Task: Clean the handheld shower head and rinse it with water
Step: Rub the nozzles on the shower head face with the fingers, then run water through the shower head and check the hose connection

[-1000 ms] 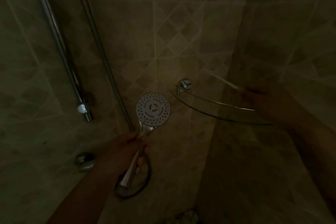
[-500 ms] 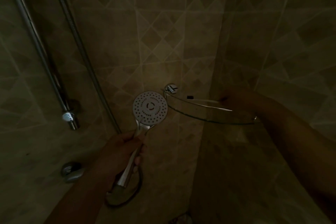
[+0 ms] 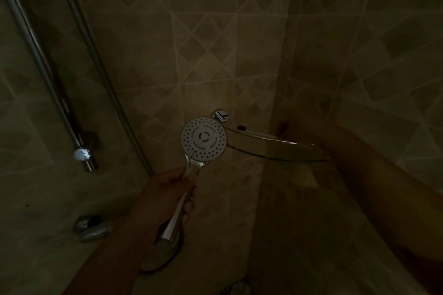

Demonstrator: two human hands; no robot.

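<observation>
The left hand (image 3: 165, 201) grips the chrome handle of the shower head (image 3: 203, 139), fingers curled round it, the round spray face tilted up toward the camera just above that hand. The hose (image 3: 96, 55) runs up the wall above the left hand. The right hand (image 3: 302, 129) reaches onto the glass corner shelf (image 3: 275, 148); its fingers are too dark to tell.
</observation>
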